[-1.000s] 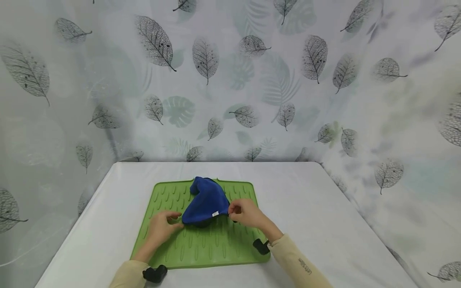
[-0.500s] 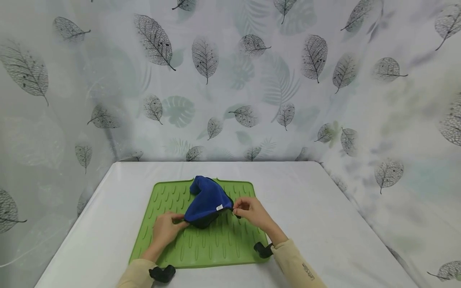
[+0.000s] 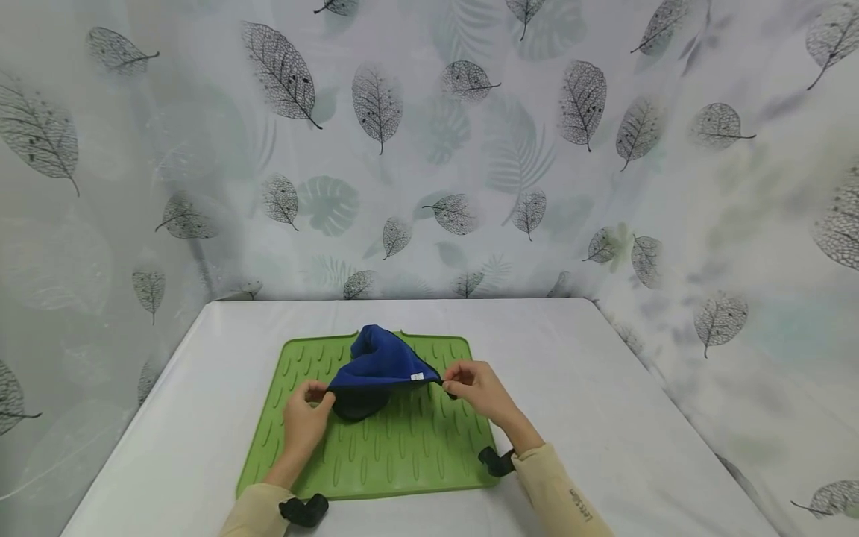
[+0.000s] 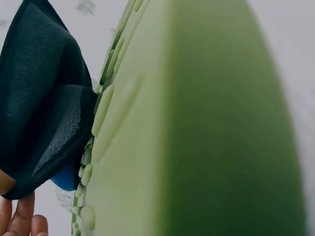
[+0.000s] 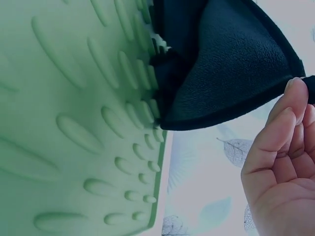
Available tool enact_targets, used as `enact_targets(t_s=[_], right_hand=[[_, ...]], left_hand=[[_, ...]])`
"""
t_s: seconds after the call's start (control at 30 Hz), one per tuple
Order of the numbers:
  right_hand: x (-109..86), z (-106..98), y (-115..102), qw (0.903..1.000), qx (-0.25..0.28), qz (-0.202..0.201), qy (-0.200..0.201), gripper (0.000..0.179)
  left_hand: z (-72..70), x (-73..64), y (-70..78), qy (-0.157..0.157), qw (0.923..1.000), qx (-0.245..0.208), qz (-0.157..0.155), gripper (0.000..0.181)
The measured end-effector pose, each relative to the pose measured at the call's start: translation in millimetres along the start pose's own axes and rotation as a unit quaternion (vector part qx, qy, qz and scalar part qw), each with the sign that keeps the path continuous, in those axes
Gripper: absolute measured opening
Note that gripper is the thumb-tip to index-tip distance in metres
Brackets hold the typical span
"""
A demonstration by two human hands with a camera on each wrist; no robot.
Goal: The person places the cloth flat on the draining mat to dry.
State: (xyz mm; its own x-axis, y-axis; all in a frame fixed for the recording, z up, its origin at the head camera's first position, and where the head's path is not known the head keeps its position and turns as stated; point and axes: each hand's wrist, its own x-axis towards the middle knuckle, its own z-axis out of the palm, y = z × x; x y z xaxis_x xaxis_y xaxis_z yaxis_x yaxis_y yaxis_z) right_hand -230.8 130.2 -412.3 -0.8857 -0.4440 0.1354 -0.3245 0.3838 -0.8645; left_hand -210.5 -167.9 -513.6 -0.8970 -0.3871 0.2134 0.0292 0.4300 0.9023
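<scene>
A blue cloth point(image 3: 384, 364) with dark edging and a small white tag lies bunched over the green mat point(image 3: 392, 471). Its near edge is lifted and stretched between both hands. My left hand point(image 3: 306, 421) pinches the left near corner; in the left wrist view the thumb and fingers meet at the corner of the cloth's dark underside point(image 4: 42, 113). At the opposite corner my right hand point(image 3: 485, 391) grips the edge between thumb and fingertips, and a short black end sticks out past them. Below the raised edge, a dark fold point(image 3: 360, 403) hangs close over the mat.
The mat has raised oblong ribs and sits on a white-covered table point(image 3: 577, 418). Leaf-patterned curtains point(image 3: 416, 149) enclose the table at the back and sides. A black wrist device point(image 3: 304, 511) is on the left sleeve, another point(image 3: 496, 462) on the right.
The left hand has come to the cloth's left corner, taken hold and raised it, baring the dark underside. The right hand has shifted slightly right and up, and the near edge is now straight.
</scene>
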Motion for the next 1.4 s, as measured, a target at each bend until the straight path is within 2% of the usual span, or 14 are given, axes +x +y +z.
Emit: enact_targets(t_s=[0.1,0.27,0.5,0.73,0.8,0.87,0.97,1.03,1.1,1.2,1.3,1.4], right_hand=[[1.3,-3,5,1.0000,-0.001,0.003,0.009,0.011],[7.1,-7,26,0.9996,0.009,-0.001,0.025,0.010],[6.2,-18,37,0.9987,0.021,-0.018,0.042,0.009],[1.6,-26,38,0.9981,0.021,-0.031,0.050,0.008],[0.9,-27,39,0.9979,0.021,-0.033,0.052,0.008],[0.3,-28,39,0.9979,0.021,-0.034,0.052,0.007],[-0.2,-31,38,0.9979,0.020,-0.034,0.051,0.008],[-0.4,-33,37,0.9979,0.020,-0.035,0.050,0.008],[-0.4,-35,37,0.9978,0.018,-0.038,0.052,0.008],[-2.2,-40,38,0.9973,0.018,-0.044,0.057,0.008],[-7.1,-45,39,0.9971,0.017,-0.047,0.057,0.007],[-15.1,-50,41,0.9980,0.013,-0.045,0.042,0.008]], left_hand=[[-0.5,-0.4,0.4,-0.008,0.9999,0.013,-0.001,0.017],[-3.7,-1.0,0.3,-0.033,0.9981,0.052,-0.004,0.019],[-9.6,-0.3,1.1,-0.004,0.9970,0.076,0.007,0.018],[-18.4,2.1,1.5,0.006,0.9956,0.090,0.024,0.016],[-21.1,4.3,1.8,0.019,0.9947,0.092,0.042,0.014],[-25.1,7.1,4.0,0.038,0.9937,0.082,0.066,0.012],[-33.6,11.5,11.2,0.046,0.9942,0.019,0.096,0.010],[-39.8,13.9,17.3,0.035,0.9936,-0.044,0.098,0.011],[-45.8,16.0,22.1,0.019,0.9897,-0.104,0.096,0.013],[-54.7,16.5,28.3,-0.001,0.9822,-0.153,0.108,0.013],[-63.0,14.8,31.0,-0.022,0.9771,-0.153,0.147,0.011],[-69.3,10.6,27.7,-0.054,0.9715,-0.126,0.193,0.012]])
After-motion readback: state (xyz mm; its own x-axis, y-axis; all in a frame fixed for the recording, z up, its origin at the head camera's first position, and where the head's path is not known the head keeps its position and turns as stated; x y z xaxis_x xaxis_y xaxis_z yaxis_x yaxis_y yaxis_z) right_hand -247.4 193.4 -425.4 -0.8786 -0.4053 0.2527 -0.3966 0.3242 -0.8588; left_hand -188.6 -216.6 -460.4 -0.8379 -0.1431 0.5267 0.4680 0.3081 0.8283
